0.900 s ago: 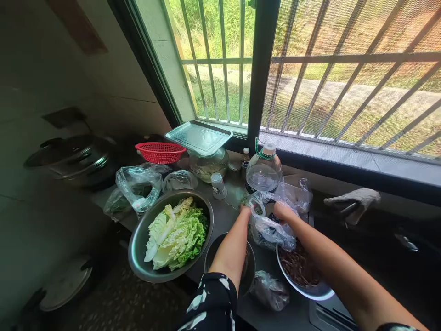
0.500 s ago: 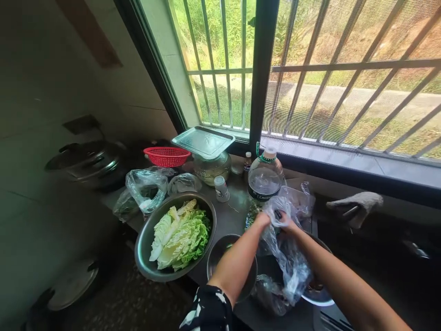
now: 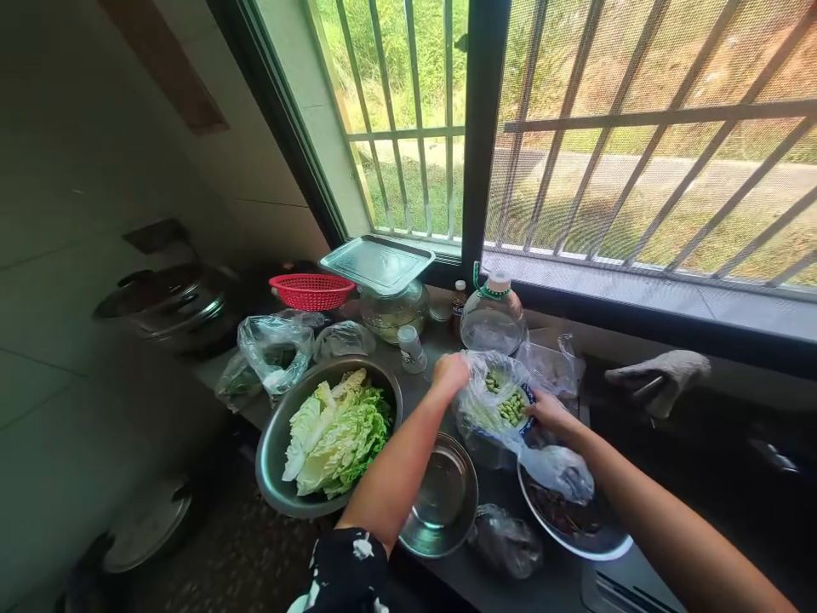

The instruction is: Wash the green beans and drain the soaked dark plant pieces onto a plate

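Sunlit window bars back a dark counter [image 3: 434, 387]. Both hands grip a clear plastic bag [image 3: 494, 400] of green vegetable pieces: left hand [image 3: 450, 373] pinching its rim at 9 o'clock, right hand [image 3: 550, 413] grasping at 4 o'clock. An empty steel bowl [image 3: 440, 494] sits below, at 7 o'clock.

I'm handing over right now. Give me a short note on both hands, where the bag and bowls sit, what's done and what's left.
Left hand: gripping the far-left rim of the clear plastic bag.
Right hand: holding the bag's right edge.
The bag is spread open on the counter, green pieces showing inside.
Done: bag opened.
Left: greens not yet out; the small steel bowl holds none.
Nearby: bowl of dark strips at right, cabbage bowl at left.
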`<state>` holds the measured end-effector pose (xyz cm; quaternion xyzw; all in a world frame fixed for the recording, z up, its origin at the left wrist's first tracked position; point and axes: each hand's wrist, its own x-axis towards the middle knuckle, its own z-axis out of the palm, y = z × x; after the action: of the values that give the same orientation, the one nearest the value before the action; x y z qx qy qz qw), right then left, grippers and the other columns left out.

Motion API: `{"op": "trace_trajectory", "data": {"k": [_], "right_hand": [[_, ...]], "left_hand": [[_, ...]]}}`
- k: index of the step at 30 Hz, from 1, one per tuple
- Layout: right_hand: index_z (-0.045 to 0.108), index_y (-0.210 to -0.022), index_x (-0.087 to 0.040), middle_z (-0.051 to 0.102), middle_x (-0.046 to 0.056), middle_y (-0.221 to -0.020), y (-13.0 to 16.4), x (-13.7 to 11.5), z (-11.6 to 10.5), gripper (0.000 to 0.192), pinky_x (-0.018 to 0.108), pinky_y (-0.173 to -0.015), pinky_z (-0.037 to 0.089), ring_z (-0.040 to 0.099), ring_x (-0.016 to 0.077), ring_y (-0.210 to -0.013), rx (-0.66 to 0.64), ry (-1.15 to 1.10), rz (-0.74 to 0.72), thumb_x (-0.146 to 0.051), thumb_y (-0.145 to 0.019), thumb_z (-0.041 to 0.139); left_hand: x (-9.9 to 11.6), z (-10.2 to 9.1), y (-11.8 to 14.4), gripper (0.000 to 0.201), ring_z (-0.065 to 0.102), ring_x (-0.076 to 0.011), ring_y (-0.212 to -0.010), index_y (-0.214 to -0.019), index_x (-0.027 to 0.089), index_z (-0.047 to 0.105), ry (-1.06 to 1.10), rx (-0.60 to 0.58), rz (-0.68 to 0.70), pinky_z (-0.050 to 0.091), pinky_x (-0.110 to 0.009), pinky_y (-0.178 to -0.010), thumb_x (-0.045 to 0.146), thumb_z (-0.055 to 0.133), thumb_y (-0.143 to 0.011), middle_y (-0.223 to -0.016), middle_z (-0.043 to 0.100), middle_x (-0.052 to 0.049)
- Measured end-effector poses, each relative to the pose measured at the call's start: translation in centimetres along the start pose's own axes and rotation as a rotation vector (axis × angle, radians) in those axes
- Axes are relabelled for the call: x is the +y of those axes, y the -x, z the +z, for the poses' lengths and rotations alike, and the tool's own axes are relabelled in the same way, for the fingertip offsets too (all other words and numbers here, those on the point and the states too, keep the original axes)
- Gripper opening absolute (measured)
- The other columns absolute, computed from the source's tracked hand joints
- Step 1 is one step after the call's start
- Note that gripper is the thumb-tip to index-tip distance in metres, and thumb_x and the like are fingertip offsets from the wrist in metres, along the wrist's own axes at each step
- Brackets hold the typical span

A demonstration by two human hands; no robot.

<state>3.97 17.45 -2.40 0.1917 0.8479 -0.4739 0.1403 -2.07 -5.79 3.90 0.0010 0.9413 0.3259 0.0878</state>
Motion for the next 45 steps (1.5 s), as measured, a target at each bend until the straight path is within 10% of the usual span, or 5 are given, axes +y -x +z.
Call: {"op": "trace_trajectory", "data": {"k": [7,12,19,27,45], "right_hand": [[0.044,-0.116,-0.018,0.062,0.007,-0.096,4.5,0.5,-0.4,0.049,0.028,-0.053,0.052,0.063,0.0190,-0.071,-0.082,-0.281,-0.144,-0.018,-0.068,0.050],[0.048,-0.110,-0.016,0.061,0.007,-0.104,4.4,2.0,-0.4,0.045,0.030,-0.081,0.049,0.058,0.0213,-0.096,0.150,-0.240,-0.345,-0.019,-0.065,0.052],[0.048,-0.108,-0.016,0.062,0.007,-0.098,5.3,2.7,-0.3,0.042,0.025,-0.065,0.052,0.061,0.0180,-0.079,0.261,-0.370,-0.246,-0.019,-0.067,0.049],[0.044,-0.109,-0.017,0.063,0.006,-0.093,6.6,2.0,-0.8,0.042,0.023,-0.047,0.050,0.061,0.0131,-0.058,0.179,-0.442,-0.030,-0.013,-0.066,0.047],[0.052,-0.107,-0.013,0.064,0.008,-0.091,7.7,1.7,-2.1,0.039,0.021,-0.041,0.046,0.059,0.0128,-0.054,0.218,-0.144,0.042,-0.014,-0.068,0.050]], "left_hand": [[2.7,-2.8,0.4,0.047,0.062,-0.0232,-0.091,-0.100,0.017,0.069,0.091,0.048,0.127,0.045,-0.026,-0.074,0.055,0.049,-0.079,-0.099,0.069,-0.011],[2.6,-3.5,-0.3,0.034,0.063,-0.0176,-0.082,-0.089,0.018,0.072,0.138,0.099,0.079,0.045,-0.021,-0.068,0.038,0.045,-0.086,-0.087,0.071,-0.006],[2.2,-1.9,0.9,0.034,0.061,-0.0130,-0.066,-0.108,0.021,0.066,0.353,0.031,-0.006,0.046,-0.019,-0.050,0.034,0.048,-0.082,-0.091,0.070,-0.002],[3.0,-1.9,2.3,0.031,0.063,-0.0182,-0.095,-0.105,0.021,0.068,0.257,0.156,0.079,0.046,-0.024,-0.080,0.034,0.051,-0.082,-0.104,0.070,-0.004],[3.9,-1.1,4.6,0.041,0.057,-0.0217,-0.107,-0.115,0.014,0.061,0.197,0.177,0.135,0.042,-0.029,-0.092,0.034,0.054,-0.081,-0.119,0.062,-0.012]]}}
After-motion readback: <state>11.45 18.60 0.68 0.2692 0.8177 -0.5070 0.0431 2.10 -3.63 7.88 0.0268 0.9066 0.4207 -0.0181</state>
